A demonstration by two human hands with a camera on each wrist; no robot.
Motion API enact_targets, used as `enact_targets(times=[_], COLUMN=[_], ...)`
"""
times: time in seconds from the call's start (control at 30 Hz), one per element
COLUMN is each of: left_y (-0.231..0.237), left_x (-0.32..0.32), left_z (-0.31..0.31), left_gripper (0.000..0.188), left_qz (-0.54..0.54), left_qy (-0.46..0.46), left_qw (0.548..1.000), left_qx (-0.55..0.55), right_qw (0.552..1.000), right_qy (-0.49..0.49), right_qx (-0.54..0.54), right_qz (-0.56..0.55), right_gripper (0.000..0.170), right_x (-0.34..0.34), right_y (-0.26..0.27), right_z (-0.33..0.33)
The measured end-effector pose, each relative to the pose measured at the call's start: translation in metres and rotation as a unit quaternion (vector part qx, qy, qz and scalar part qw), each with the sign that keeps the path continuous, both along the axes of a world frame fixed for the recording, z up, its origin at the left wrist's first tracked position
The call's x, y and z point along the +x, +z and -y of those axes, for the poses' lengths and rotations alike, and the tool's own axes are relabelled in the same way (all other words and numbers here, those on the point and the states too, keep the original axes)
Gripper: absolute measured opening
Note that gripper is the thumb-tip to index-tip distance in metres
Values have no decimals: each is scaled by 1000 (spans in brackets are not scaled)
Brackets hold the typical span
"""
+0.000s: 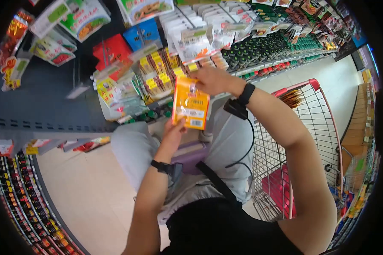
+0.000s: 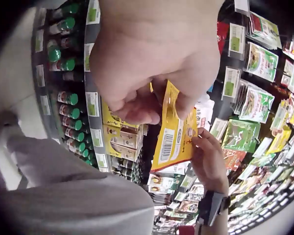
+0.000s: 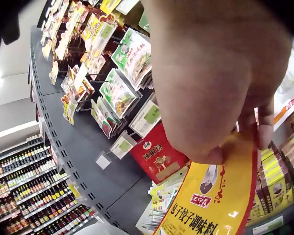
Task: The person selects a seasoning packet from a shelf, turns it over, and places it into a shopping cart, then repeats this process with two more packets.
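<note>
The left hand point(image 1: 173, 134) is pinching one yellow packet point(image 1: 191, 104) by its lower edge, fingers curled; the right hand point(image 1: 212, 80) is likewise pinching its upper edge. The packet is apparently being inspected, not yet resting anywhere. One cart point(image 1: 314, 84) is standing rightward, seemingly holding orange packets point(image 1: 291, 99), uncountably overlapped. Beyond, one shelf unit point(image 1: 25, 95) is displaying goods.

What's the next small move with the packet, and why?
Probably ease the left hand off the packet: the right hand also pinches it, near its top, and is nearer the cart, where orange packets seem to sit.
</note>
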State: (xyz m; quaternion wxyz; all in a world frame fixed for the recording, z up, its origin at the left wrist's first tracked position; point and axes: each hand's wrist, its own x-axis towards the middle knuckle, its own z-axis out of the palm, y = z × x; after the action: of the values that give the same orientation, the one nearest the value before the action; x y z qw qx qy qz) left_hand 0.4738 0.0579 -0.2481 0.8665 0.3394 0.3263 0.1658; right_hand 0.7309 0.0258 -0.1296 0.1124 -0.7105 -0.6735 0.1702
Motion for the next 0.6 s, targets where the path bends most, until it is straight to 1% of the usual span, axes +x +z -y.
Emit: enact_targets(times=[0.03, 0.07, 0.1, 0.13, 0.2, 0.27, 0.3, 0.4, 0.5, 0.6], left_y=[-2, -2, -1, 3, 3, 7, 9, 9, 6, -2], left_x=[-1, -3, -2, 0, -3, -4, -4, -2, 1, 0], left_z=[-3, 1, 0, -3, -5, -3, -2, 2, 0, -5], left_gripper=[24, 23, 23, 23, 27, 29, 30, 33, 38, 37], left_qz=[49, 52, 58, 65, 90, 103, 101, 86, 46, 3], left_qy=[-1, 12, 24, 34, 14, 6, 1, 1, 22, 36], left_qw=[998, 997, 996, 994, 994, 992, 993, 996, 998, 995], left_qx=[-32, -52, -65, -75, -68, -70, -63, -27, 35, 97], right_qw=[1000, 1000, 998, 998, 996, 994, 991, 995, 994, 995], right_qy=[-4, -8, -26, -23, -27, -34, -38, -24, 36, 65], right_qx=[11, 26, 32, 36, 44, 24, 13, 23, 16, 15], right_qz=[-5, -6, -41, -47, -66, -105, -124, -97, -106, -73], right_gripper=[27, 27, 24, 23, 22, 20, 19, 16, 14, 12], right_x=[1, 2, 4, 5, 2, 4, 6, 12, 13, 19], right_y=[2, 2, -2, 1, 6, 11, 11, -2, -3, -11], right_z=[0, -1, -2, -5, -4, -6, -6, -6, -2, -2])
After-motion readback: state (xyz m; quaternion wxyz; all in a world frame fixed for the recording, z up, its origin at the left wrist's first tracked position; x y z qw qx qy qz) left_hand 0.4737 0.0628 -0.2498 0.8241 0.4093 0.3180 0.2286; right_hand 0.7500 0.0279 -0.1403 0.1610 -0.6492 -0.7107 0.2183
